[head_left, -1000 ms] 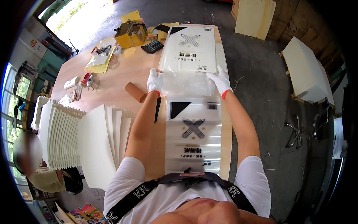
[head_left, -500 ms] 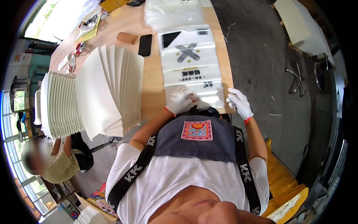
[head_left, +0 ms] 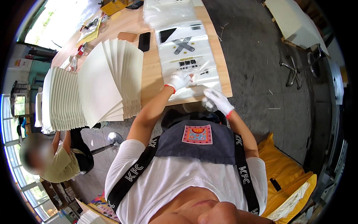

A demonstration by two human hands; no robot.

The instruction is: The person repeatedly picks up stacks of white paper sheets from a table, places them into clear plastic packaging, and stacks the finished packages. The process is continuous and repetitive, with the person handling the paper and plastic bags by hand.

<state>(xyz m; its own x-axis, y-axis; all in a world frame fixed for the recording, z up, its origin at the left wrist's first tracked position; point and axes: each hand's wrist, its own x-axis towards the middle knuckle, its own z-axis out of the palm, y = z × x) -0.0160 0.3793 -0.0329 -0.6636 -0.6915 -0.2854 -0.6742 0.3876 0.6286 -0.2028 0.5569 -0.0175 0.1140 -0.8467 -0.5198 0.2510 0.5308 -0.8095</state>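
Observation:
A stack of clear plastic bags (head_left: 199,84) with black print lies along the table's right side. My left hand (head_left: 181,80), in a white glove with a red cuff, is over the near part of the top bag. Its fingers are closed on the film, which wrinkles and lifts beside the fingertips. My right hand (head_left: 219,102), gloved alike, hovers by the near right corner of the bags, at the table's edge. Its fingers reach left, apart and partly blurred, with nothing visible in them.
Fanned white paper sheets (head_left: 99,80) and another paper stack (head_left: 65,99) stand to the left. A black phone (head_left: 144,42) lies beyond them, and more clear bags (head_left: 169,13) at the far end. Another person (head_left: 61,160) sits at lower left. A yellow sack (head_left: 279,179) is at lower right.
My left hand has moved up along the bag and lifts its film. My right hand has come leftward and down to the near corner. The whole view has shifted slightly.

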